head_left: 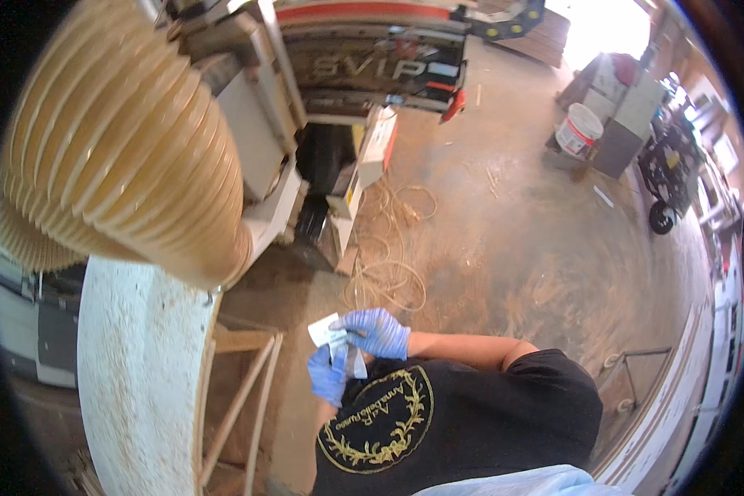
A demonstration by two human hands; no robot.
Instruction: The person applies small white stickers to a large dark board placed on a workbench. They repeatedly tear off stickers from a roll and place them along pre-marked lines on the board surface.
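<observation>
The white slip is between the two gloved hands — the left hand pinching it low down, the right hand pinching it from the right, higher up. It looks light, thin and easily creased, so a soft hold near its edges should suit it. Left of the hands is a dusty bench; beyond them, a tangled cord — then, far off to the right, a bucket.
</observation>
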